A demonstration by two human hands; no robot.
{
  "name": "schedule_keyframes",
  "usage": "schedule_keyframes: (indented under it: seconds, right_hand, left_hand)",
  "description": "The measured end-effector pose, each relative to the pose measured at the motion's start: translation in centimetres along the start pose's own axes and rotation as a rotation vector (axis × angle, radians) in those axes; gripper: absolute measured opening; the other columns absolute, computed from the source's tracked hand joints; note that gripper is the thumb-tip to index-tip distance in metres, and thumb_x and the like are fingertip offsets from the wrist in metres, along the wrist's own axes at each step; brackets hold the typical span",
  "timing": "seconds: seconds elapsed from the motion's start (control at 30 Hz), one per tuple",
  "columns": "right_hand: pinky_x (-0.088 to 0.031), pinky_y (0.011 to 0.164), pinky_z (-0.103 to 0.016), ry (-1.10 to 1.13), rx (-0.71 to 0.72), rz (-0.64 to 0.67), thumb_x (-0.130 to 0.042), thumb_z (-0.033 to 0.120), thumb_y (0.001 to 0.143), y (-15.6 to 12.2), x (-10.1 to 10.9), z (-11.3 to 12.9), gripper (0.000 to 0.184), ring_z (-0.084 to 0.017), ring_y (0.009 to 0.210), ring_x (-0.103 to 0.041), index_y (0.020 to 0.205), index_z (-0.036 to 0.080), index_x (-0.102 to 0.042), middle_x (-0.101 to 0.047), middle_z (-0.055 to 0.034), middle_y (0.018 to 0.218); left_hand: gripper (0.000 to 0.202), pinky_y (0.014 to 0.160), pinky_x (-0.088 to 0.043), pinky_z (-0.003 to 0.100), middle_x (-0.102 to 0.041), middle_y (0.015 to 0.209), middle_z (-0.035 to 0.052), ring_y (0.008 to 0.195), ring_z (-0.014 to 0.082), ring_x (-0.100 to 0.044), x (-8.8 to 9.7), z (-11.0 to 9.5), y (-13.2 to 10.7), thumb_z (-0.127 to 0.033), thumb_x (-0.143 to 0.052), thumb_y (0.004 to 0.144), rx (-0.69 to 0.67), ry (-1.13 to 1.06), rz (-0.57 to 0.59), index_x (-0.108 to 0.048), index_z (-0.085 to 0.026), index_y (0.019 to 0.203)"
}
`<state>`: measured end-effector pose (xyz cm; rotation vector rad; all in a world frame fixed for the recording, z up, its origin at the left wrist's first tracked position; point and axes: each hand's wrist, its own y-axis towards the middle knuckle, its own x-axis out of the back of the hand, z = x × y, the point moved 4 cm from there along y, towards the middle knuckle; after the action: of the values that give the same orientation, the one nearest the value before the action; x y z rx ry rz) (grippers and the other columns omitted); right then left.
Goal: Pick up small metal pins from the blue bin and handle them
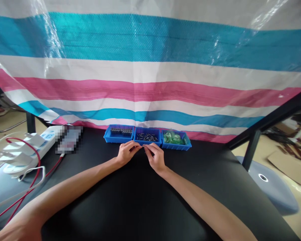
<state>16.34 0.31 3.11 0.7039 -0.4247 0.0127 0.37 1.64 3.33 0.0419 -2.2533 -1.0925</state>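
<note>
My left hand (127, 152) and my right hand (155, 157) meet fingertip to fingertip just in front of the middle blue bin (147, 142). Both are closed in a pinch around something small and dark that I cannot make out. Loose thin metal pieces (147, 137) lie in that middle bin. The left blue bin (110, 139) contains short dark metal cylinders (121, 131) standing in rows. Small green-and-clear packets (174, 138) fill much of the right blue bin (177, 146).
On the left of the black table (130, 204) lie a white power strip (50, 134) with plugs, a red cable (54, 166) and a blurred-out device (69, 139). A striped plastic sheet (150, 90) hangs behind the bins. A grey stool (271, 187) stands beyond the right edge.
</note>
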Motion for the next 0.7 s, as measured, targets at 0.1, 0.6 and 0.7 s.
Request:
schedule_keyframes:
  seconds: [0.1,0.6,0.7]
  right_hand:
    - [-0.050,0.071,-0.030,-0.011,-0.008,0.020,-0.050,0.025,0.092,-0.08,-0.21,-0.19,0.021,-0.017,0.074,-0.062,0.097,0.019,-0.069,-0.064,-0.0060,0.082]
    - [-0.046,0.066,-0.026,-0.057,0.023,0.205,-0.046,0.023,0.093,-0.28,-0.96,0.05,0.022,-0.016,0.068,-0.058,0.081,0.019,-0.064,-0.060,-0.0041,0.075]
    - [-0.045,0.064,-0.026,-0.074,0.025,0.206,-0.046,0.023,0.092,-0.33,-0.94,0.12,0.022,-0.015,0.066,-0.058,0.079,0.019,-0.062,-0.058,-0.0035,0.073]
  left_hand:
    - [0.018,0.057,-0.044,0.020,-0.064,0.069,0.0008,0.055,0.0085,-0.053,0.13,-0.01,0.03,-0.031,-0.057,0.088,0.013,-0.001,-0.002,-0.065,-0.017,0.080]
    - [0.017,0.060,-0.045,0.021,-0.062,0.079,0.0035,0.062,0.0097,-0.055,0.05,0.17,-0.11,-0.030,-0.053,0.090,-0.024,-0.076,0.029,-0.059,-0.016,0.084]
    - [0.018,0.062,-0.046,0.022,-0.062,0.080,0.0045,0.066,0.0110,-0.057,-0.13,0.37,-0.10,-0.032,-0.050,0.091,-0.025,-0.097,0.052,-0.058,-0.016,0.087]
